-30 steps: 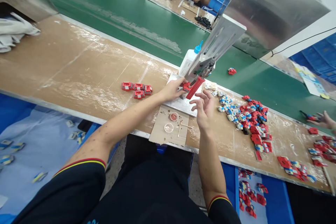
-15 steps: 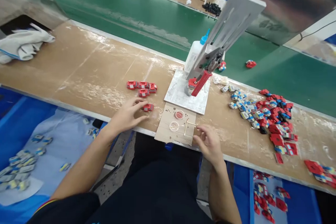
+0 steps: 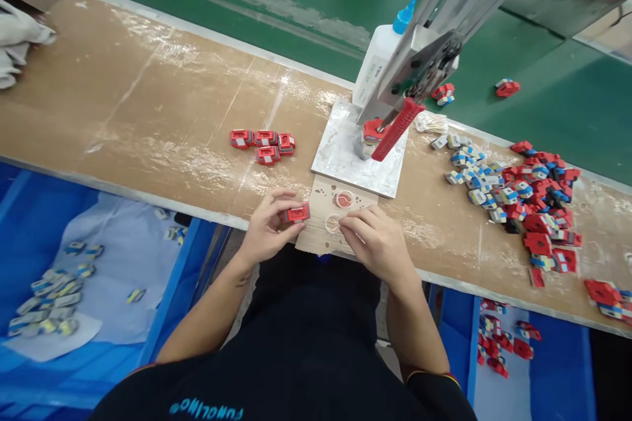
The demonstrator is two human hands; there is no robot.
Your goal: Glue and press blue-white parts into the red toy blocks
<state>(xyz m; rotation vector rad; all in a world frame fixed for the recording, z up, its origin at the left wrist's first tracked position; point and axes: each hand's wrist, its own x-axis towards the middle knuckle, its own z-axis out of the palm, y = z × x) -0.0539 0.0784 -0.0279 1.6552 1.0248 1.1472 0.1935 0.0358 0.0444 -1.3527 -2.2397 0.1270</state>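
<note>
Left hand: my left hand (image 3: 265, 230) pinches one red-and-grey part (image 3: 297, 213) between thumb and fingers; the thumb lies along its 6 o'clock side, the fingers curl round its 9 and 11 o'clock sides.
Part in grip: at about 2 o'clock from the middle of my left hand; red recessed face turned up, its 3 o'clock end clear of my fingertips; held near the left edge of the cardboard (image 3: 315, 237).
Right hand: my right hand (image 3: 378, 243) has its fingertips bunched, pointing to 9 o'clock; whether they pinch anything I cannot tell; the held part lies between 9 and 10 o'clock from this hand.
Dishes: a clear dish (image 3: 332, 223) just beside my right fingertips; a dish with red contents (image 3: 344, 200) at its 1 o'clock.
Press: at 12 o'clock from my right hand, a metal base plate (image 3: 336, 151) bearing another red part (image 3: 374, 130) beside the red lever (image 3: 399, 129).
Finished-side row: four red parts (image 3: 266, 138) grouped at 12 o'clock from my left hand; well apart from it.
Heap: mixed red, white and blue parts (image 3: 523, 191) at 2 o'clock from my right hand.
</note>
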